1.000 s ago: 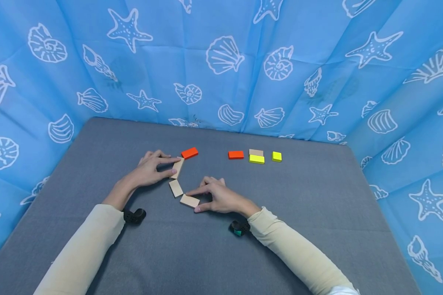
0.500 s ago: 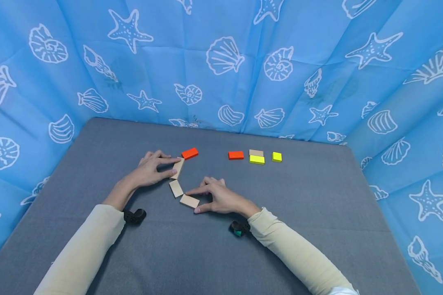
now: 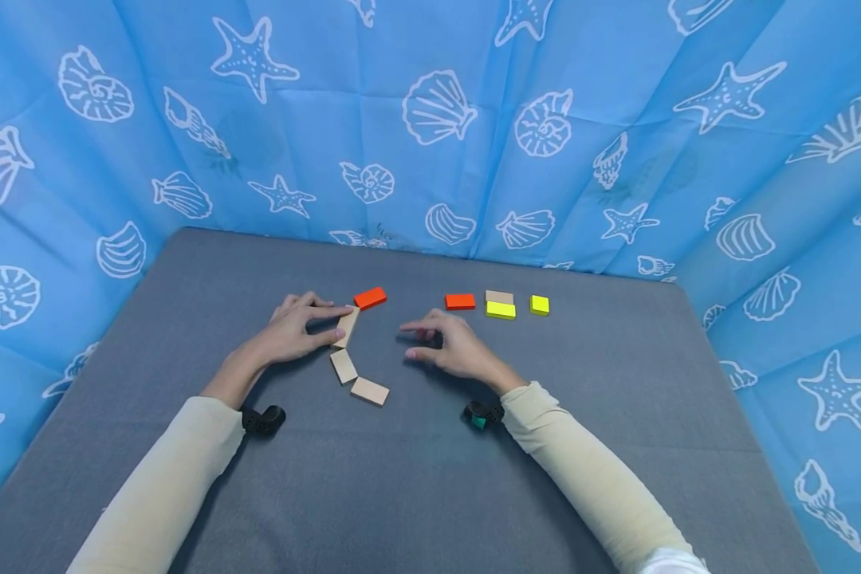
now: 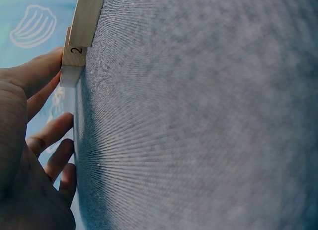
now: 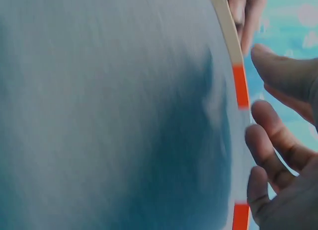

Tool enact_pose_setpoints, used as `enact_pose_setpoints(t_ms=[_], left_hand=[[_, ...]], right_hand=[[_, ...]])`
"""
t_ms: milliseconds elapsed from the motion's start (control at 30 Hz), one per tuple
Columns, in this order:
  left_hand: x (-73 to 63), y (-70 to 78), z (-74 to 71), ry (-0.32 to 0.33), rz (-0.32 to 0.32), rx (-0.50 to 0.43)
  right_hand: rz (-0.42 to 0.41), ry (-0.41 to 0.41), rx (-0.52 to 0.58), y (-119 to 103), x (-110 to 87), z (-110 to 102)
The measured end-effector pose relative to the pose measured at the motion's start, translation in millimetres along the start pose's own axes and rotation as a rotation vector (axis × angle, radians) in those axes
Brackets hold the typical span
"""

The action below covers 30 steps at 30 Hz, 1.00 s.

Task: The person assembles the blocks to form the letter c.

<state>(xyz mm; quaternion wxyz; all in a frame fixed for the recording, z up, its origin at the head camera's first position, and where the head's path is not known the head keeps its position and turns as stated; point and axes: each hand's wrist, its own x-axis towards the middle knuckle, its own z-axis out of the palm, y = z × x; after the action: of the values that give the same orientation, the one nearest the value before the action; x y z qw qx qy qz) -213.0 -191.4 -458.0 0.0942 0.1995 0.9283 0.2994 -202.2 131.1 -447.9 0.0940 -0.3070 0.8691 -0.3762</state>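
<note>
On the left, my left hand (image 3: 287,331) pinches a pale wooden block (image 3: 347,327), index finger at its far end and thumb at its near end. Below it lie a second wooden block (image 3: 344,367) and a third wooden block (image 3: 369,391), forming a curved row. A red block (image 3: 370,298) sits by the far end of the held one. In the left wrist view a wooden block (image 4: 74,56) bears a dark mark like a 2. My right hand (image 3: 455,344) is over the table with thumb and fingers apart, holding nothing, to the right of the row.
Farther back to the right lie another red block (image 3: 460,302), a yellow block (image 3: 501,311) in front of a tan block (image 3: 499,296), and a smaller-looking yellow block (image 3: 540,305). A blue curtain (image 3: 373,104) with white shells and starfish hangs behind the grey table (image 3: 402,494).
My right hand has let go of the nearest wooden block and moved away from it, back and to the right. My left hand and the blocks have stayed put.
</note>
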Motion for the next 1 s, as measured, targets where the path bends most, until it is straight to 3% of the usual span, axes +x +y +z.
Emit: enact_pose_setpoints(t_ms=[233,400,567,1000], left_hand=[[0.9,-1.8,1.3,0.005,-0.002,0.001],[0.7,-1.3,1.8,0.008,0.004,-0.003],[-0.2,-1.0,1.9,0.014,0.015,-0.001],[0.1,-2.2,2.4,0.015,0.009,-0.006]], right_hand=[[0.098,0.225,-0.099,25.2,8.2,-23.8],[0.197,0.318,-0.149,36.4,10.3,-35.0],[0.234,0.345,-0.210,47.1,10.3,-41.2],[0.297,0.335,-0.194,56.2,9.2,-44.1]])
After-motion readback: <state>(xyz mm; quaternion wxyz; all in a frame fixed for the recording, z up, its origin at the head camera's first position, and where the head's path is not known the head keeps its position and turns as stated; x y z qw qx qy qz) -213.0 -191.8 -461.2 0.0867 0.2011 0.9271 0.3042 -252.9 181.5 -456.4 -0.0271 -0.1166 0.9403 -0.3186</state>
